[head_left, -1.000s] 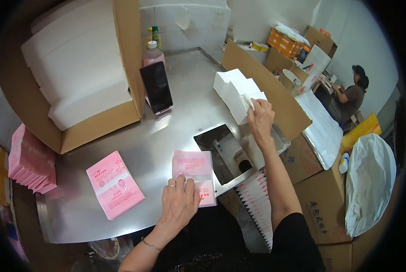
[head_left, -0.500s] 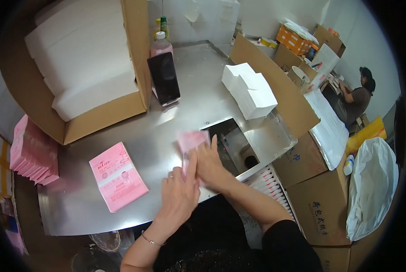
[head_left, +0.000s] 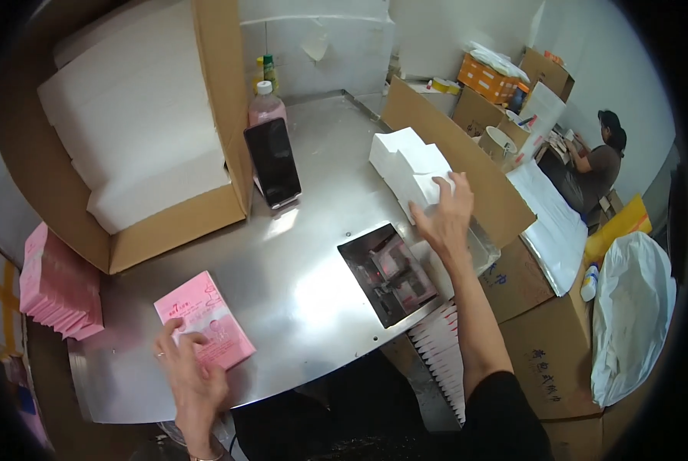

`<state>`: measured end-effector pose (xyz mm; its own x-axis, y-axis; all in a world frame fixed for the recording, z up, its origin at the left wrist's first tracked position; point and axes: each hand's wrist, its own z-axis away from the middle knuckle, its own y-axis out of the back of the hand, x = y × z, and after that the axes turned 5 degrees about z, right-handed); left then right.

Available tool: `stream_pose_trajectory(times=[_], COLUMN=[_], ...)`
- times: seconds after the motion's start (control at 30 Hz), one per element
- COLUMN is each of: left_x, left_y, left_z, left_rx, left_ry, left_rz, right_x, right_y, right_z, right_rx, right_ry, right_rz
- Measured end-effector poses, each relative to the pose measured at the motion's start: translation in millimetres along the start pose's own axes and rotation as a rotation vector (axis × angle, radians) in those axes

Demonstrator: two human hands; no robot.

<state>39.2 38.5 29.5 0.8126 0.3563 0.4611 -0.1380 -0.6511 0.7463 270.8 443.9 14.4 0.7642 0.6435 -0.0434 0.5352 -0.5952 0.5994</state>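
Observation:
My left hand (head_left: pixel 188 376) is over a flat stack of pink printed wrappers (head_left: pixel 209 326), its fingers apart and bent, with the fingertips on the top wrapper. At the near end of a stack of folded white tissues (head_left: pixel 413 165) is my right hand (head_left: pixel 447 219). Its thumb and fingers are spread about the last tissues, and I cannot tell how firmly they touch. Between the hands, a dark rectangular opening (head_left: pixel 367 261) in the metal table shows pinkish, blocky shapes inside.
A large carton (head_left: pixel 179 230) of white tissue stacks stands at the left. Beside it are a phone (head_left: pixel 273 163) and a pink bottle (head_left: pixel 267 107). Pink packets (head_left: pixel 59 284) line the left edge. Cartons (head_left: pixel 547 346) and a white bag (head_left: pixel 636 315) stand right; a person (head_left: pixel 593 165) sits beyond.
My hands have parted from the pink packet they held together near the opening. The left moved to the wrapper stack, the right to the tissues. That packet is out of my hands.

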Motion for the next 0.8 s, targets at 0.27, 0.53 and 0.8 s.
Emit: stream_pose_trajectory(times=[0.27, 0.53, 0.8], left_x=[-21, 41, 65], left_y=[-28, -29, -102], left_z=[13, -11, 6], left_rx=[-0.105, -0.148, -0.125], left_ry=[0.084, -0.135, -0.284], left_rz=[-0.246, -0.035, 0.078], right_x=[-7, -8, -1], right_y=[27, 46, 55], right_z=[38, 34, 36], right_rx=[-0.146, -0.157, -0.229], right_ry=[0.006, -0.028, -0.101], right_rz=[0.022, 0.156, 0.034])
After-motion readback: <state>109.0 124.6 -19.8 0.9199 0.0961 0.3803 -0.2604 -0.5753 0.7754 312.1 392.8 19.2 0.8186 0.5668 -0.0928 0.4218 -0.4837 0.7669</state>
